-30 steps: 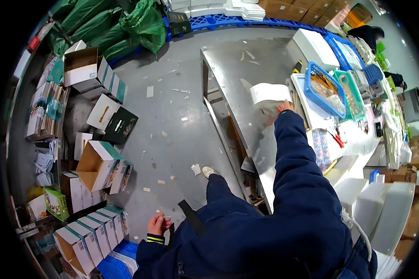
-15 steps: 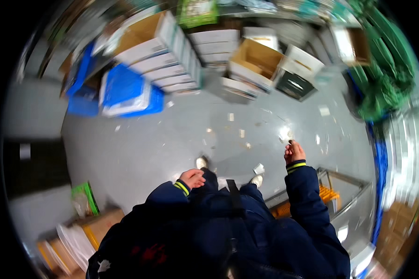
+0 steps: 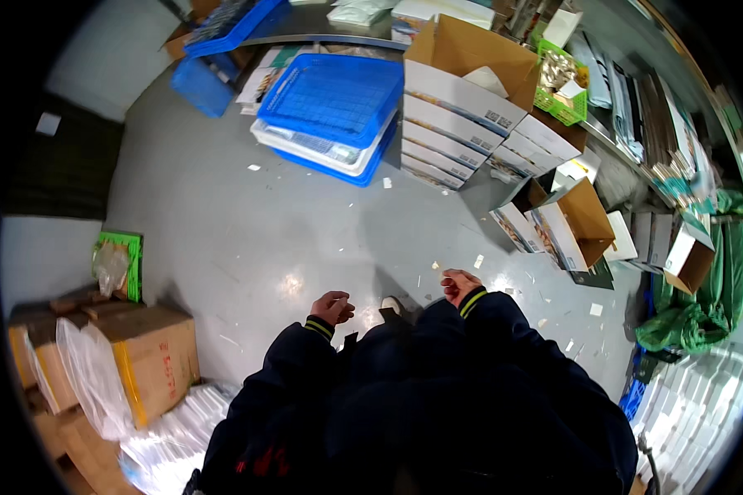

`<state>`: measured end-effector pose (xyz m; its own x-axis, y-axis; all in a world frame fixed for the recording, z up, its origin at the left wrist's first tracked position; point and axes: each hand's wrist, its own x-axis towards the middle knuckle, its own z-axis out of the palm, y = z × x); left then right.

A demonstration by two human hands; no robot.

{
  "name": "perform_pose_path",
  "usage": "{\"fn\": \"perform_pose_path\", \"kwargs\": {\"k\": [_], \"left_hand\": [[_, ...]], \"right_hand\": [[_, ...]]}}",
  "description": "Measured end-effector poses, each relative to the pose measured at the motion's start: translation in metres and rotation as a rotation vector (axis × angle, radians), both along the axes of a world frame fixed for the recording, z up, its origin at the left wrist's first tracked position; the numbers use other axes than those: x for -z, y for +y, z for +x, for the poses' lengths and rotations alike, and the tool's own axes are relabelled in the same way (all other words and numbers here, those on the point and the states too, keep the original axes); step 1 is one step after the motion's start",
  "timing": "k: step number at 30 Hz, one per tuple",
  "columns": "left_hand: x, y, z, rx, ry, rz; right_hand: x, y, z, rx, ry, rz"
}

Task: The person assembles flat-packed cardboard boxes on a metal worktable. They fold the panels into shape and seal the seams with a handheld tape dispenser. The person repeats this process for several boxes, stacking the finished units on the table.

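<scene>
My left hand (image 3: 333, 308) hangs in front of my body above the grey floor, fingers loosely curled, with nothing visible in it. My right hand (image 3: 459, 285) is at about the same height, its thumb and fingers drawn together; anything between the fingertips is too small to make out. Neither hand touches a thing around it. Ahead stands a stack of white printed cartons (image 3: 450, 124), the top one with its brown inside showing. Blue and white plastic crates (image 3: 330, 103) are piled just left of that stack.
A metal table (image 3: 322, 25) runs along the back, with a green basket (image 3: 563, 82) on it. More open cartons (image 3: 578, 223) and green netting (image 3: 685, 322) are at the right. Brown boxes (image 3: 161, 363) and a green crate (image 3: 132, 268) stand at the left. Paper scraps litter the floor (image 3: 248, 214).
The view has turned left and come closer to the crates and cartons. My right hand has come in from the right, nearer my left hand. The metal-framed cart has left the view.
</scene>
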<state>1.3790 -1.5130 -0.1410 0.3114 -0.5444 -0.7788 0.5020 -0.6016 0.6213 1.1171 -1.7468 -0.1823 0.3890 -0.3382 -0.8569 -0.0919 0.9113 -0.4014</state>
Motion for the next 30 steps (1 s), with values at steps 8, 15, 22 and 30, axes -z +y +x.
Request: {"fn": "perform_pose_path", "kwargs": {"k": [8,15,22,30], "left_hand": [[0.077,-0.069,0.113,0.133,0.026,0.087],[0.137,-0.132,0.252,0.423,0.2,-0.049],[0.148,-0.298,0.172,0.837,-0.067,0.11],[0.099,-0.354,-0.125,1.378,-0.143,0.022]], "right_hand": [[-0.001,-0.016,0.092,-1.429,0.012,-0.809],[-0.026,0.021,0.075,-0.919,0.308,-0.771],[-0.045,0.132,0.022,-0.291,0.496,-0.57],[-0.034,0.235,-0.103,0.084,0.611,-0.654]]}}
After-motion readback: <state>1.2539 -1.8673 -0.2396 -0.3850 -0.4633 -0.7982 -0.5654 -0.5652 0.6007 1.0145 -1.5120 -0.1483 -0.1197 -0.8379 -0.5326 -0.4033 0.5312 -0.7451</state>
